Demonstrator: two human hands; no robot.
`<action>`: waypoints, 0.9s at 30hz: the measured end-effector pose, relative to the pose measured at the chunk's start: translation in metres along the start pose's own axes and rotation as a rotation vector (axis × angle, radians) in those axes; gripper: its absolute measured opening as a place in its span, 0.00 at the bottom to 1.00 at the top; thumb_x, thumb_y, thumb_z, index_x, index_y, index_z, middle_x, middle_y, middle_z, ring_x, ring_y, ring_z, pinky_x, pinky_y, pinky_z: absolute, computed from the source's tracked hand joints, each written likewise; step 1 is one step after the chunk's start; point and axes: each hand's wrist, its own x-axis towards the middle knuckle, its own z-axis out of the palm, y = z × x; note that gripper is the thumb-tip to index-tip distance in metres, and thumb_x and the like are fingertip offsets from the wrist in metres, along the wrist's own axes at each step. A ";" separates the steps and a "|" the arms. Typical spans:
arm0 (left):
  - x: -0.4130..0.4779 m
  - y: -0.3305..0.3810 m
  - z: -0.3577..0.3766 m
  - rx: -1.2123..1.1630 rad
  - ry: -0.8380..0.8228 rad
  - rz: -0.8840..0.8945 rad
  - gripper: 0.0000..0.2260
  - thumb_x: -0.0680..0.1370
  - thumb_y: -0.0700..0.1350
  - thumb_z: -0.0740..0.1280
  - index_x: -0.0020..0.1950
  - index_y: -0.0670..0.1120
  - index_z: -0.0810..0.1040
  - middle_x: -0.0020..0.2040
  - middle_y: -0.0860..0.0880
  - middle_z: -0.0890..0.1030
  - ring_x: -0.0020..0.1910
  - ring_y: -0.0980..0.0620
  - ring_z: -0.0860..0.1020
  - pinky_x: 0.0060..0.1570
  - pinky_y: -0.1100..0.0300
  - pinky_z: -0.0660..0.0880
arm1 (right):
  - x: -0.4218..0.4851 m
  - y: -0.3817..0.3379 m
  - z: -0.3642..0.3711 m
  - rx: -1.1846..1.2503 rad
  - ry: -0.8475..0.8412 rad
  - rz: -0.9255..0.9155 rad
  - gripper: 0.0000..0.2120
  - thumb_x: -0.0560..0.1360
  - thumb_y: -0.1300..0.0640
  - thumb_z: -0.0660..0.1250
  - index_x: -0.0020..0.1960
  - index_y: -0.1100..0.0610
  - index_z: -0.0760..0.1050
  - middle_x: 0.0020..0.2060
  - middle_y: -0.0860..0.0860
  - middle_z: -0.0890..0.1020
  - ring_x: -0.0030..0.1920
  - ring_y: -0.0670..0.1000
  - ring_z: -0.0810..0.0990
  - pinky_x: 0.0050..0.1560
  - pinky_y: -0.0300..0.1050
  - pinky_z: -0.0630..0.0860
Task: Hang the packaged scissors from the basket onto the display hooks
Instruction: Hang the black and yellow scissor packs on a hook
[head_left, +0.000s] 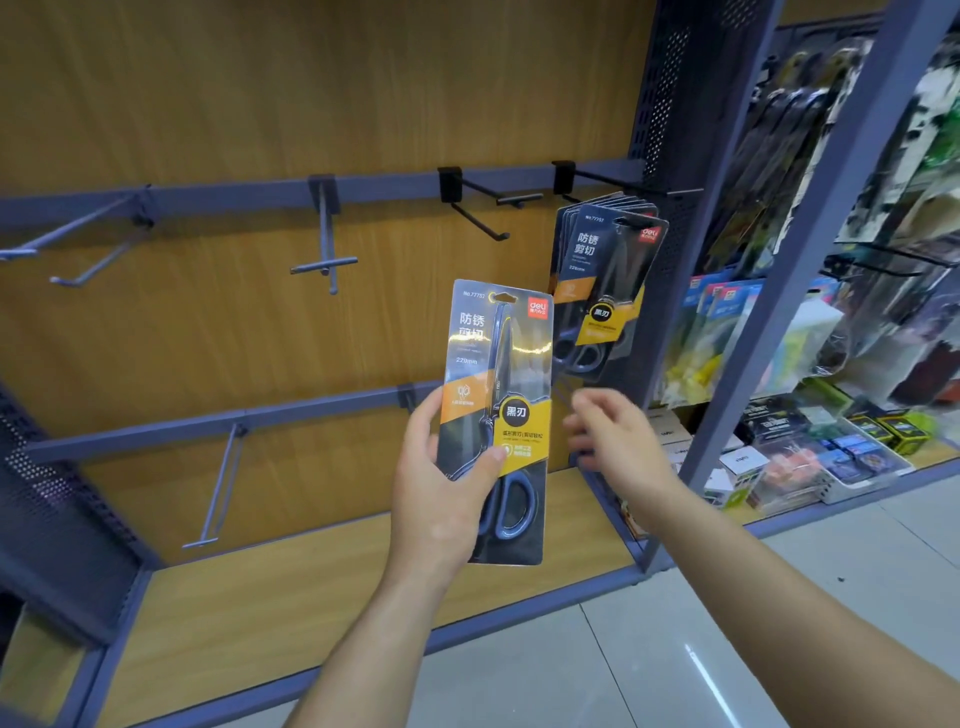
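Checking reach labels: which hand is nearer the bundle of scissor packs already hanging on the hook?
Right. The right hand is open just below the hanging packs, not touching. The left hand sits lower and further left, gripping the loose scissor pack.
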 end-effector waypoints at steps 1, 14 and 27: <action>0.000 -0.001 0.000 -0.007 0.005 -0.001 0.28 0.76 0.39 0.76 0.69 0.61 0.71 0.56 0.54 0.86 0.52 0.58 0.85 0.51 0.60 0.81 | -0.017 0.001 0.002 0.057 -0.130 -0.008 0.13 0.85 0.50 0.61 0.64 0.55 0.77 0.52 0.56 0.84 0.47 0.51 0.84 0.54 0.54 0.80; 0.011 -0.010 -0.006 0.424 -0.225 0.167 0.24 0.77 0.48 0.73 0.73 0.61 0.74 0.61 0.67 0.77 0.58 0.63 0.77 0.52 0.63 0.72 | -0.038 0.018 -0.017 0.283 -0.024 -0.221 0.20 0.78 0.70 0.69 0.66 0.55 0.74 0.53 0.53 0.88 0.56 0.55 0.86 0.59 0.53 0.82; 0.011 -0.011 -0.011 0.726 -0.254 0.248 0.13 0.78 0.56 0.68 0.62 0.57 0.79 0.55 0.65 0.78 0.57 0.64 0.75 0.55 0.67 0.70 | 0.012 0.014 -0.051 0.291 0.163 -0.266 0.18 0.83 0.65 0.64 0.70 0.53 0.75 0.56 0.45 0.87 0.56 0.47 0.86 0.52 0.43 0.82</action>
